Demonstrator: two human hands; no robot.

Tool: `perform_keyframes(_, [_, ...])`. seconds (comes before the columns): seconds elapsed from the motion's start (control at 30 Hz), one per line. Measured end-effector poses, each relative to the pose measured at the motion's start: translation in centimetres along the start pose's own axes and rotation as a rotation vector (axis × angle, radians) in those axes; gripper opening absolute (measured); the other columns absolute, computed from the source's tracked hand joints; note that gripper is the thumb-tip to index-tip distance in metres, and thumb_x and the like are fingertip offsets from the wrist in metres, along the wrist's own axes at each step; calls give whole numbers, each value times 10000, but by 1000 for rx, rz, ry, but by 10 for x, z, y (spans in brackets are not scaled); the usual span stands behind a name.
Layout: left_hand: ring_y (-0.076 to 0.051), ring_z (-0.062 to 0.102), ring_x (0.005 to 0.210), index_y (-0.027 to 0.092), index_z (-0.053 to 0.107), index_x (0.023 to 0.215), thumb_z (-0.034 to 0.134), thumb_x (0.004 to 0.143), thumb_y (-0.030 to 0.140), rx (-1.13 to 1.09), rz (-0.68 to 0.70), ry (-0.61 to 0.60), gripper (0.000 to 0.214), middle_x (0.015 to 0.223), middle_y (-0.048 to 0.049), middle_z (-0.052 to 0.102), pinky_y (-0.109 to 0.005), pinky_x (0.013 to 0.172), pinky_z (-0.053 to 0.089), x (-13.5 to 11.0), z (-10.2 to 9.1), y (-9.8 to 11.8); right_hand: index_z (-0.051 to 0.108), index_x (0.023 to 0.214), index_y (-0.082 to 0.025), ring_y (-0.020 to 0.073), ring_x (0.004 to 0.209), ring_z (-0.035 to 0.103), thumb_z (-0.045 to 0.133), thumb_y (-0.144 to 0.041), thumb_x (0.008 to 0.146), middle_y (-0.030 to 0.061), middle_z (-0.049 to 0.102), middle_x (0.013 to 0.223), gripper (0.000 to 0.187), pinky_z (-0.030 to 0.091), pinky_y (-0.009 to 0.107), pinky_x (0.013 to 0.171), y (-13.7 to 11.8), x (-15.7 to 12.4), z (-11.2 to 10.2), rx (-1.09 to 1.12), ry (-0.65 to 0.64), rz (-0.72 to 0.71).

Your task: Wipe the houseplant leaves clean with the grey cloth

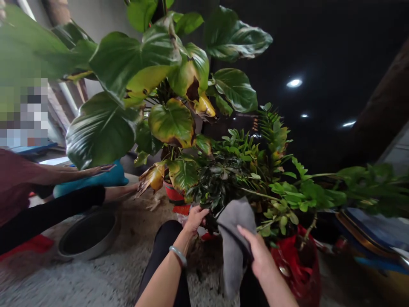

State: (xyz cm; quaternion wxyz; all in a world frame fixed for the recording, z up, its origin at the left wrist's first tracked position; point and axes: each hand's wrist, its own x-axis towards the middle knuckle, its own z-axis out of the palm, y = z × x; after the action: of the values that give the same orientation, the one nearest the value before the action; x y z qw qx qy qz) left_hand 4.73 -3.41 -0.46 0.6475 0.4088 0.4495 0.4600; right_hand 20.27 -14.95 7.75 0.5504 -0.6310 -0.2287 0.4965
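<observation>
A grey cloth point(234, 238) hangs from my right hand point(255, 249), whose fingers are closed on it. My left hand point(196, 218), with a pale bangle on the wrist, pinches a leaf at the low edge of a dark-leaved plant point(217, 181). The cloth's top end touches or nearly touches this foliage, just right of my left hand. Behind rises a tall plant with broad leaves point(172, 121), some yellow and brown at the edges. Its red pot point(174, 194) is partly hidden by drooping leaves.
At right a leafy plant stands in a red bag point(298, 264). On the left, a person's arm point(67, 175) and leg reach in near a grey basin point(87, 236). A dark glossy panel point(319, 64) backs the plants. A blue-edged item point(373, 234) lies far right.
</observation>
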Motion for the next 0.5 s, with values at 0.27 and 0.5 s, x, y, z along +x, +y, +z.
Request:
perform_keyframes(0.27, [-62, 383, 340, 165, 540, 496, 766, 458, 403, -16, -8, 4, 330, 386, 48, 484, -205, 382, 280, -3, 1, 2, 705, 762, -180, 312, 849, 703, 800, -383, 405, 71, 766, 790, 422, 551, 398, 773, -41, -13, 4, 127, 113, -219])
perform_keyframes(0.5, [-57, 392, 353, 149, 615, 560, 811, 413, 375, -69, -4, 10, 334, 432, 55, 515, -195, 386, 293, -8, 1, 5, 696, 712, -168, 335, 826, 704, 787, -327, 401, 84, 752, 709, 360, 563, 428, 739, -10, 12, 16, 260, 66, 31])
